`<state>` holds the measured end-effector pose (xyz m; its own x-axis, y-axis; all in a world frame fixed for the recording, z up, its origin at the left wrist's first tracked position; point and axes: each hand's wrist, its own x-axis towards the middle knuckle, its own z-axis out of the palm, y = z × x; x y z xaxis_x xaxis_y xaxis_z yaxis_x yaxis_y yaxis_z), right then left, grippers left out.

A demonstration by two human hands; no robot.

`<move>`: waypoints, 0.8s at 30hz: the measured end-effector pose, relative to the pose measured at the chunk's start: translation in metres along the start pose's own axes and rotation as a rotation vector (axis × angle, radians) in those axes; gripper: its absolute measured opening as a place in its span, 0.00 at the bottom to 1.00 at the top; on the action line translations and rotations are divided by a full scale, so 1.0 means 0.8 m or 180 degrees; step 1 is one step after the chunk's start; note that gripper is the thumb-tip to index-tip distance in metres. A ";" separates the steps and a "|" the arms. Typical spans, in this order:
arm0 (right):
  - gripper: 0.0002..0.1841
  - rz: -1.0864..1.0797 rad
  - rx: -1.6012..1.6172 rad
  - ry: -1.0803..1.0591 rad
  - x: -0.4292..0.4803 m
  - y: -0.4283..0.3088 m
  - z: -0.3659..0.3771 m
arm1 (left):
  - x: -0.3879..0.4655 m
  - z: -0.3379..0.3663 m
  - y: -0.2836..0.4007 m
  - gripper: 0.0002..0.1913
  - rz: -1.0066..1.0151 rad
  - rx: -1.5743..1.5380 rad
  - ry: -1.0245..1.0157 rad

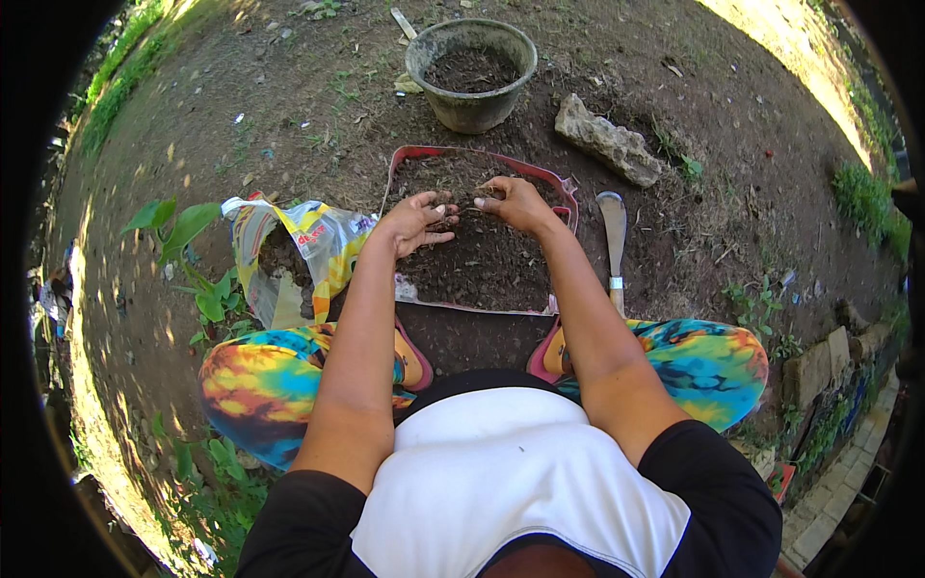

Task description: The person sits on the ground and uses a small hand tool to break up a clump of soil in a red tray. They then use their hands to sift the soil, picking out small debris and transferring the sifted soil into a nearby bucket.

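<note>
Before me on the ground is a shallow, red-walled plastic container (417,152) filled with dark soil (480,271). My left hand (418,225) is over the left part of the soil, its fingers spread and bits of dirt on the fingertips. Across from it, my right hand (519,206) has thumb and fingers drawn together around what looks like a wisp of dry plant matter (483,189). A torn, printed plastic bag (325,235) with dark soil inside leans beside the container, left of it. The bag bears writing.
Beyond the container stands a round pot (473,114) partly filled with soil. A rough stone (605,141) lies to its right. A broad-bladed knife with a wooden handle (614,231) rests on the ground near my right forearm. A leafy plant (191,235) grows left of the bag.
</note>
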<state>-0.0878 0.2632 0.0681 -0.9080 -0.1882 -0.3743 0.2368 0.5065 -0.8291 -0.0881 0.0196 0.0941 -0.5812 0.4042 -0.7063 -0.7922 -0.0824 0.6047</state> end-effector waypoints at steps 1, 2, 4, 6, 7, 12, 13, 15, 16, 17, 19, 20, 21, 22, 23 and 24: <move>0.26 -0.0080 0.0108 0.0023 -0.001 -0.006 0.001 | 0.000 0.000 0.000 0.20 0.0024 -0.0032 -0.0033; 0.25 -0.0158 0.0216 0.0045 -0.003 -0.011 0.002 | 0.000 -0.002 -0.001 0.19 0.0024 -0.0047 0.0000; 0.24 -0.0221 0.0191 0.0112 -0.008 -0.019 0.002 | 0.003 -0.005 -0.003 0.19 0.0020 -0.0077 0.0032; 0.23 -0.0168 -0.0088 0.0213 -0.014 -0.027 0.001 | 0.005 -0.007 -0.004 0.18 -0.0028 -0.0030 -0.0006; 0.24 -0.0163 -0.0109 0.0194 -0.016 -0.030 0.000 | 0.005 -0.008 -0.004 0.18 -0.0055 -0.0007 -0.0024; 0.25 -0.1087 -0.0560 0.0355 -0.024 -0.047 0.012 | 0.003 0.000 -0.003 0.17 -0.0044 0.0090 0.0274; 0.24 -0.1097 -0.0403 0.0319 -0.024 -0.049 0.017 | 0.003 0.002 -0.003 0.17 -0.0032 0.0131 0.0392; 0.22 -0.0936 -0.0173 0.0178 -0.023 -0.053 0.029 | 0.002 0.007 -0.003 0.16 0.0011 0.0480 0.0203; 0.20 -0.1013 -0.0342 0.0365 -0.023 -0.053 0.037 | 0.003 0.008 -0.003 0.15 0.0028 0.0661 0.0180; 0.19 -0.0896 -0.0319 0.0419 -0.022 -0.052 0.042 | 0.005 0.010 -0.003 0.14 0.0083 0.0879 0.0189; 0.19 -0.0658 -0.0256 0.0539 -0.020 -0.047 0.049 | 0.011 0.011 -0.005 0.13 0.0211 0.1307 0.0270; 0.17 -0.0589 0.0181 0.0438 -0.017 -0.044 0.050 | 0.013 0.010 -0.006 0.12 0.0407 0.1527 0.0211; 0.16 -0.0516 0.0619 0.0339 -0.014 -0.040 0.052 | 0.015 0.008 -0.007 0.11 0.0628 0.1726 0.0066; 0.15 -0.0300 0.1020 0.0240 -0.011 -0.035 0.051 | 0.017 0.005 -0.008 0.11 0.0750 0.1961 0.0015; 0.14 -0.0213 0.1437 0.0046 -0.011 -0.029 0.050 | 0.019 0.003 -0.010 0.11 0.0739 0.1820 -0.0093; 0.13 0.0017 0.1817 -0.0149 -0.010 -0.023 0.048 | 0.019 0.000 -0.012 0.10 0.0626 0.1717 -0.0102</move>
<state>-0.0712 0.2230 0.0702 -0.8930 -0.2306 -0.3864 0.4024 -0.0249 -0.9151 -0.0892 0.0267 0.0778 -0.6954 0.4565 -0.5550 -0.4576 0.3142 0.8318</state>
